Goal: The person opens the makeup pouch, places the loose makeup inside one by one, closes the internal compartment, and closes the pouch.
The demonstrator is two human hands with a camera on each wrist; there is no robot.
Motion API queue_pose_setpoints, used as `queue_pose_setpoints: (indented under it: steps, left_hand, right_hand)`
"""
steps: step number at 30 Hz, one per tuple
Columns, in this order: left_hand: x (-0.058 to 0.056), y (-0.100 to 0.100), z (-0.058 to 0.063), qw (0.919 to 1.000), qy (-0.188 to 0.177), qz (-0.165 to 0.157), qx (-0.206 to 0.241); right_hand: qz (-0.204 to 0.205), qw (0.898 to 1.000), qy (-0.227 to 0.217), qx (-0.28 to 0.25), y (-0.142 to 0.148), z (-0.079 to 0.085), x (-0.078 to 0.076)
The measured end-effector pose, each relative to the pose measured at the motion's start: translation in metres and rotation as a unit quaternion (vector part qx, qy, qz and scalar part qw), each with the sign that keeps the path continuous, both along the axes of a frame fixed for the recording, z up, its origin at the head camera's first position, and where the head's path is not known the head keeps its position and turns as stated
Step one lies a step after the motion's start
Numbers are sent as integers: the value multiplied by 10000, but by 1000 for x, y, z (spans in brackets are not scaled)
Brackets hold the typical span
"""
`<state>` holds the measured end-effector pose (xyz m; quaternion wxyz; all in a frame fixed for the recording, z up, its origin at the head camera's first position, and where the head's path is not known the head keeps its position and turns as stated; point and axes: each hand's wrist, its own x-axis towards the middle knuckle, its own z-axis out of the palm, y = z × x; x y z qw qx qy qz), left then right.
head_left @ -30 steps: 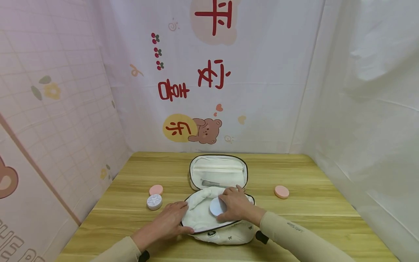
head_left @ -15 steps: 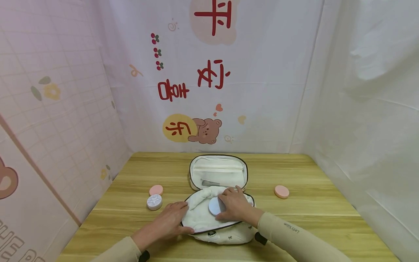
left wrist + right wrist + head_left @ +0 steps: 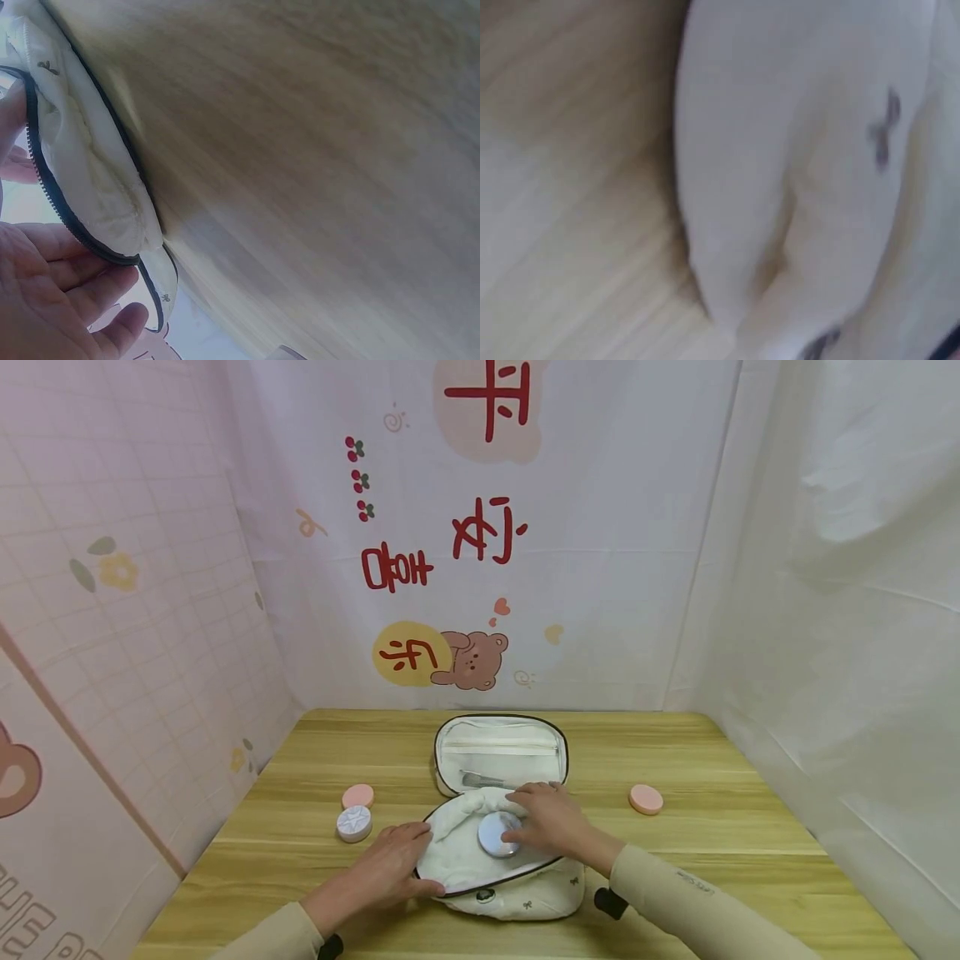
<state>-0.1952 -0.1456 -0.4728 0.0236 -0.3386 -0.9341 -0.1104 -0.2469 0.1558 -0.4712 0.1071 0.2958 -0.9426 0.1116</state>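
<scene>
"So where's the blue disc (image 3: 491, 836)?"
"Inside the bag (image 3: 525, 897). The right grip (image 3: 555, 820), spread apart, is at the disc's three o'clock."
"Why's the left grip (image 3: 380, 868) clamped on the bag at nine o'clock?"
"Probably to hold it wide."

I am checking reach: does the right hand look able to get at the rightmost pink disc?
Probably yes: beyond the open bag, where the right hand is, nothing visible blocks the way to the pink disc.

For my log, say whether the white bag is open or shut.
The bag is open: its lid is folded back and a pale blue disc shows inside.
</scene>
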Motion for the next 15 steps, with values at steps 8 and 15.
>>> queue_pose_setpoints:
  steps: [8,15]
  left_hand:
    - [1,0,2,10000,-64,17,-31]
    - [2,1,3,9999,-132,57,-30]
  right_hand:
    - [-224,9935,-341,-1060,38,10,-8]
    - [-765,9838,-631,-1495,81,10,-12]
